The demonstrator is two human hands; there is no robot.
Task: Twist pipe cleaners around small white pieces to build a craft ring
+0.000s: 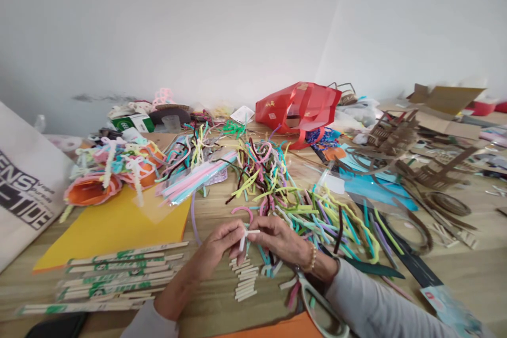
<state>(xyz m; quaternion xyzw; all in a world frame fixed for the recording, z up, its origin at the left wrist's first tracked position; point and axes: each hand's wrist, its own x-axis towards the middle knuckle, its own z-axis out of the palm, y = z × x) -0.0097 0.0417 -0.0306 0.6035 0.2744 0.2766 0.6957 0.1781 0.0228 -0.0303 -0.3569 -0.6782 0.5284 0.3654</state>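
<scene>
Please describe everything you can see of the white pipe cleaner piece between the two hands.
The white pipe cleaner piece is short and looks soft and fuzzy, like fibre around a thin wire core, though no wire shows. It forms a rough T: one arm points right, almost level, and another runs downward. The left hand and right hand pinch it from both sides, holding it above the wooden table and just over a stack of short white pieces, which it does not seem to touch.

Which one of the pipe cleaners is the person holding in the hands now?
The short white piece, held between the left hand and right hand; the other cut white pieces lie untouched on the table.
</scene>
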